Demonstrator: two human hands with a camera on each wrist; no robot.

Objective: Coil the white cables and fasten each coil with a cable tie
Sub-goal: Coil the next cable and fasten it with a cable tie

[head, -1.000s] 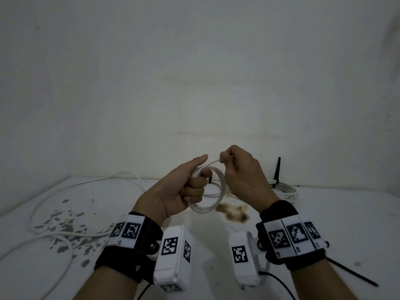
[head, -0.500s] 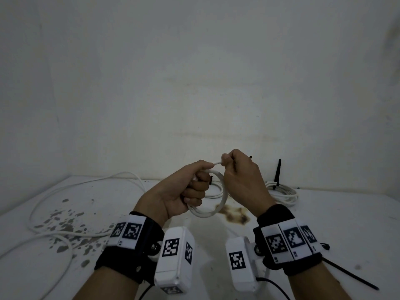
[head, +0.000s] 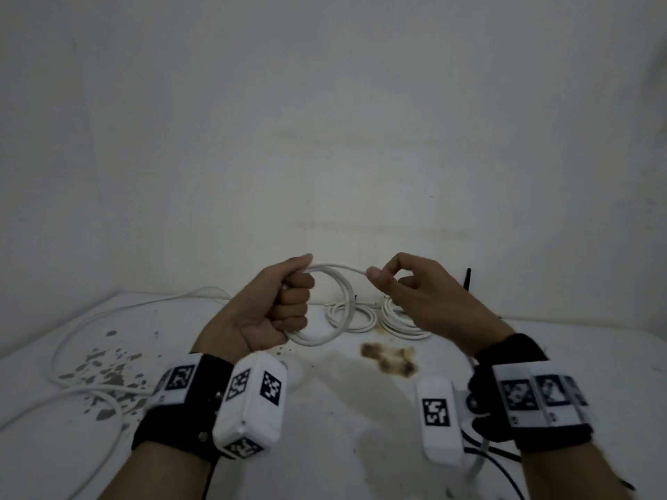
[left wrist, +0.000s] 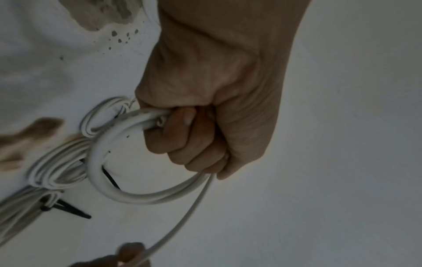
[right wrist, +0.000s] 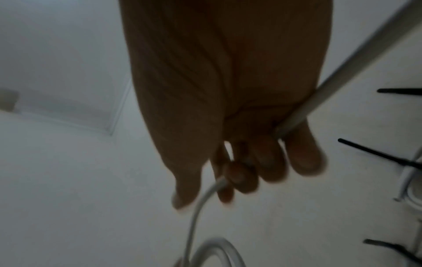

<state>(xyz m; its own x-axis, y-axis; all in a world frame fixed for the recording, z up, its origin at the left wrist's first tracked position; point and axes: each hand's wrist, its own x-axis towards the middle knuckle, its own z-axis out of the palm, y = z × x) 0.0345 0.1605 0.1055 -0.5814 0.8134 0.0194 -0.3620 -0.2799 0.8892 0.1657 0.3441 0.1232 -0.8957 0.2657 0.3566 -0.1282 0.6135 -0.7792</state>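
The left hand (head: 278,304) is clenched around a coil of white cable (head: 341,312), held above the stained white table (head: 343,409). The right hand (head: 422,294) pinches the same cable's free strand (head: 339,267) between thumb and fingertips, level with the coil's top. Behind the hands, two finished coils (head: 371,315) lie on the table against the wall, with black cable ties (left wrist: 68,209) protruding.

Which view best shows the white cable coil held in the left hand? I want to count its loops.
The left wrist view: the white cable coil fills the frame, its loops gripped in the left hand. The head view shows it smaller. The right wrist view catches only a blurred arc.
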